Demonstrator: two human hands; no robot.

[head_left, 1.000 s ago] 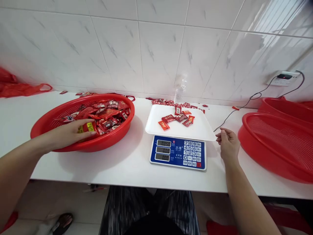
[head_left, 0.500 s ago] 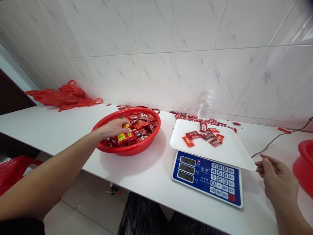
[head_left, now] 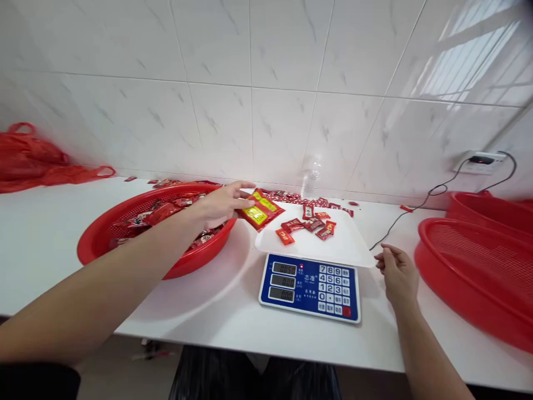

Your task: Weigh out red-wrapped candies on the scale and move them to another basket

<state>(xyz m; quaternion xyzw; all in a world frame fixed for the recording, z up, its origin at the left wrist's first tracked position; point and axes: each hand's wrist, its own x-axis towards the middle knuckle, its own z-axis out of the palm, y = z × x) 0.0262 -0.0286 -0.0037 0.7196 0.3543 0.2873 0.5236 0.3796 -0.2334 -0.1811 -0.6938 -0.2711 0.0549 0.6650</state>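
Observation:
My left hand (head_left: 222,203) grips red-and-yellow candy packets (head_left: 260,209) and holds them in the air at the left edge of the white scale tray (head_left: 350,250). Several small red packets (head_left: 306,226) lie on that tray. Below the tray is the blue keypad of the scale (head_left: 310,286). Behind my left forearm stands a red basket (head_left: 100,236) full of wrapped candies. My right hand (head_left: 397,272) rests on the counter beside the tray's right corner, its fingers loosely curled and holding nothing.
Two red baskets (head_left: 474,266) are stacked at the right. A black cable (head_left: 410,214) runs from the scale to a wall socket (head_left: 483,161). Loose packets (head_left: 291,196) and a clear bottle (head_left: 310,178) line the tiled wall. Red plastic bags (head_left: 33,161) lie at far left.
My left hand has lifted out of the red basket with candy packets and moved right to the scale tray. My right hand has stayed beside the tray.

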